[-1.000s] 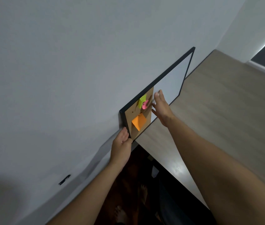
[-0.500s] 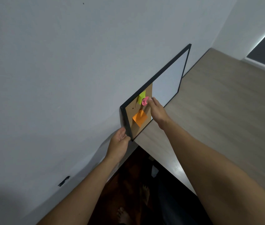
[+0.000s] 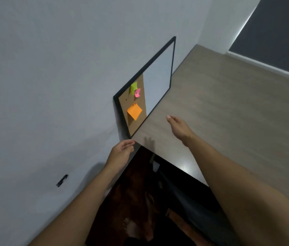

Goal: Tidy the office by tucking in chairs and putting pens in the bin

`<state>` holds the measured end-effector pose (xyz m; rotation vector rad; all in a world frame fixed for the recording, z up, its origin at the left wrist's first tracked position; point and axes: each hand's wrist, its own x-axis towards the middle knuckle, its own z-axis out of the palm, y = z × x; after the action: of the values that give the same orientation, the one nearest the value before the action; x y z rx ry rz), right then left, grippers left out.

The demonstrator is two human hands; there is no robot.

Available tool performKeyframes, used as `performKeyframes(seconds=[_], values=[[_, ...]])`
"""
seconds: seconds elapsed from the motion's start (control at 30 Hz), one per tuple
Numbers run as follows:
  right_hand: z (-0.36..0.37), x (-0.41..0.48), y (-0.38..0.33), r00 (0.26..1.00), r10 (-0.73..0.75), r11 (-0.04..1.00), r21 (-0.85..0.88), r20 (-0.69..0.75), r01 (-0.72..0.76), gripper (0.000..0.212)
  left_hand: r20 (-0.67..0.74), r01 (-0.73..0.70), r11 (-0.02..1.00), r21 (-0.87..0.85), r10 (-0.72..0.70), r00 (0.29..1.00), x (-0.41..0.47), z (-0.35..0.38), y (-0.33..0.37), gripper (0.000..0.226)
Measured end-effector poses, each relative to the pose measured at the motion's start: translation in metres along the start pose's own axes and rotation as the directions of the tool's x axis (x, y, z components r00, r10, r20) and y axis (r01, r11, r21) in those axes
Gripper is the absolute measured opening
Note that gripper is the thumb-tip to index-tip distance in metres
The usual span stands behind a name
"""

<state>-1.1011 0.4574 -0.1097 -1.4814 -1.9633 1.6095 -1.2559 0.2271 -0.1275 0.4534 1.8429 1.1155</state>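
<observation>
No chair, pen or bin shows in the head view. A black-framed board [image 3: 158,80], part cork and part whiteboard, leans on the wall on a wooden desk [image 3: 228,112]. Orange [image 3: 134,111], green [image 3: 133,87] and pink [image 3: 137,93] sticky notes are pinned to the cork. My left hand [image 3: 120,153] hovers just below the board's near corner, fingers loosely curled, holding nothing. My right hand [image 3: 179,128] floats above the desk to the right of the board, fingers apart, empty.
A grey wall [image 3: 51,86] fills the left side, with a small dark mark [image 3: 62,180] low down. The desk's near edge drops to a dark floor [image 3: 140,192] where bare feet show. A dark window panel [image 3: 278,32] is at the far right.
Both hands have left the board: the left let go of its near corner, the right pulled back from the pink note toward me. The board now leans alone.
</observation>
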Motion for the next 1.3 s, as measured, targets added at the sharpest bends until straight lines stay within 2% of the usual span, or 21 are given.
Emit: performKeyframes(seconds=[0.2, 0.37, 0.63, 0.83, 1.07, 1.3], values=[[-0.066, -0.072, 0.048, 0.995, 0.04, 0.999, -0.031, -0.096, -0.043, 0.047, 0.114, -0.104, 0.992, 0.065, 0.096, 0.989, -0.03, 0.053, 0.01, 0.031], [-0.122, -0.132, 0.086, 0.989, 0.099, 0.995, -0.009, -0.11, -0.101, 0.05, 0.198, -0.223, 0.962, 0.155, 0.191, 0.961, -0.055, 0.1, 0.026, 0.028], [-0.209, -0.24, 0.156, 0.98, 0.095, 0.991, -0.08, -0.174, -0.11, 0.05, 0.271, -0.325, 0.936, 0.136, 0.28, 0.921, -0.119, 0.205, 0.03, 0.024], [-0.283, -0.326, 0.241, 0.968, 0.084, 0.994, -0.05, -0.238, -0.098, 0.05, 0.336, -0.373, 0.918, 0.135, 0.312, 0.889, -0.179, 0.301, 0.02, 0.026], [-0.343, -0.4, 0.328, 0.94, 0.131, 0.989, -0.018, -0.315, -0.144, 0.046, 0.464, -0.385, 0.901, 0.197, 0.261, 0.847, -0.235, 0.395, 0.004, 0.024], [-0.375, -0.443, 0.381, 0.904, 0.206, 0.979, 0.078, -0.376, -0.19, 0.042, 0.572, -0.391, 0.879, 0.275, 0.177, 0.801, -0.267, 0.464, 0.0, 0.025]])
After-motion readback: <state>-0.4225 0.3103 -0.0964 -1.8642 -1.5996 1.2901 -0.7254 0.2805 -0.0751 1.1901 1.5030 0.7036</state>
